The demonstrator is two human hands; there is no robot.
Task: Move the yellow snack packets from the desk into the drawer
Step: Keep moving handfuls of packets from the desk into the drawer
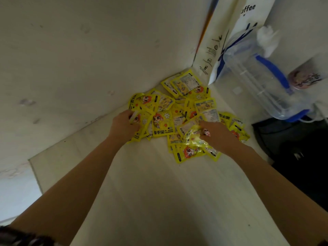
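You are reaching both hands into one heap of well over twenty yellow packets (179,114) lying mid-frame on the desk (150,192). Your left hand (122,126) is curling over the pile's left edge; your right hand (215,134) is pinching a crumpled packet (192,136).

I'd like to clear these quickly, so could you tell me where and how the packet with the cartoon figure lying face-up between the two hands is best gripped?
Probably by its near bottom edge. The face-up packet lies flat, with its lower edge free on the bare desk, while its top is tucked under the pile. Come from the near side, slide fingers under that edge and pinch it.
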